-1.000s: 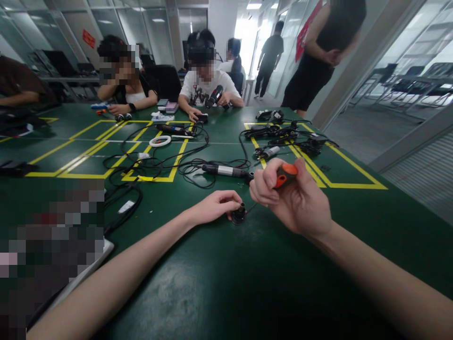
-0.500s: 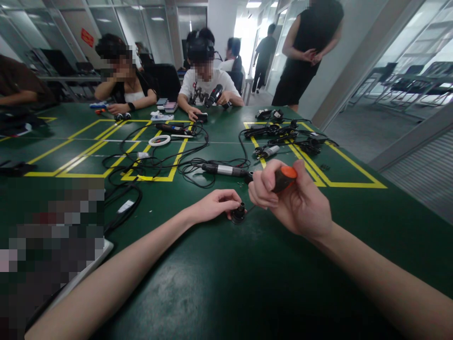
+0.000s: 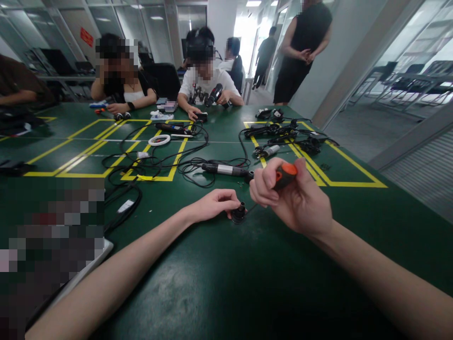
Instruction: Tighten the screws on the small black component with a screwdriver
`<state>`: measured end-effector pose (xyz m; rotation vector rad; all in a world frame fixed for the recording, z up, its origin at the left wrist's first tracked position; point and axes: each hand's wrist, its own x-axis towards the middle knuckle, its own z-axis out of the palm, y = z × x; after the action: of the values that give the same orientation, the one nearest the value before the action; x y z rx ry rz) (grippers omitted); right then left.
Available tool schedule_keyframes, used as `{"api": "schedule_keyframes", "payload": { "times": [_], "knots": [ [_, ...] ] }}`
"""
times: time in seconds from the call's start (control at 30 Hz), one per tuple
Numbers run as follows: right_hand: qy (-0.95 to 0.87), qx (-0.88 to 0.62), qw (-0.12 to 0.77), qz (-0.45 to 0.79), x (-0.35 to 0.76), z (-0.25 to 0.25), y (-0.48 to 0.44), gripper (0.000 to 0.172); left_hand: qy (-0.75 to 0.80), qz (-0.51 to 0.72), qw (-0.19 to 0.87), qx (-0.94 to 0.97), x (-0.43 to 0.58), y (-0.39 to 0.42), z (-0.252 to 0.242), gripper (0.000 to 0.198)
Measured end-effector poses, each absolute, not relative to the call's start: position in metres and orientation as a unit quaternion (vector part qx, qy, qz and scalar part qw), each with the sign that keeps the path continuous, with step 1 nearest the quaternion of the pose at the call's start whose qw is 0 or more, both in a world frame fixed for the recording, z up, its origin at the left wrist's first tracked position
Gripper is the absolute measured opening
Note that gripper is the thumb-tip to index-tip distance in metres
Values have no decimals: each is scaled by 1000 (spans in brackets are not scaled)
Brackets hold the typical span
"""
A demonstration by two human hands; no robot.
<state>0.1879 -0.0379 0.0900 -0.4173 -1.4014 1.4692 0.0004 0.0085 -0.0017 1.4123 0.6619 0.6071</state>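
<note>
My left hand (image 3: 220,205) is closed on a small black round part with a short upright tube (image 3: 240,211), holding it down on the green table (image 3: 198,264). The fingers' far side is hidden. In my right hand (image 3: 293,200) is a screwdriver (image 3: 286,175) with a black and orange handle, my fingers wrapped round it. Its thin shaft slants down left toward the black part; whether the tip touches cannot be made out. Just beyond lies a black and silver cylindrical tool (image 3: 224,169) with a cable, and a few tiny pieces lie near it.
Black cables (image 3: 155,165) coil across the left middle. A white ring (image 3: 159,140) lies beyond them, inside yellow tape lines. More cabled tools (image 3: 272,132) lie at the back right. Across the table a person (image 3: 208,80) holds a dark tool. A pixelated area covers the near left.
The screwdriver handle in my right hand has turned and tilted slightly. My left hand stays on the black part. In the background, a standing person has shifted left.
</note>
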Motion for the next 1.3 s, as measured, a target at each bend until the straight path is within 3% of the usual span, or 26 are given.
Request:
{"api": "schedule_keyframes", "payload": {
  "times": [0.13,0.33,0.63,0.9,1.1,1.3],
  "knots": [
    [-575,-160,515,615,188,88,-40,55,295,270,668,627,1,9,-1,40],
    [-578,-131,517,617,189,86,-41,36,299,268,655,640,2,8,-2,35],
    [-584,-148,503,620,189,89,-38,48,298,267,653,643,-1,8,-3,16],
    [-587,-100,498,631,189,86,-42,34,301,268,645,650,0,7,-1,42],
    [-596,-114,485,629,189,91,-40,52,307,266,630,662,2,7,0,54],
    [-589,-115,487,635,188,89,-40,55,315,267,631,657,4,6,3,55]
  ]
}}
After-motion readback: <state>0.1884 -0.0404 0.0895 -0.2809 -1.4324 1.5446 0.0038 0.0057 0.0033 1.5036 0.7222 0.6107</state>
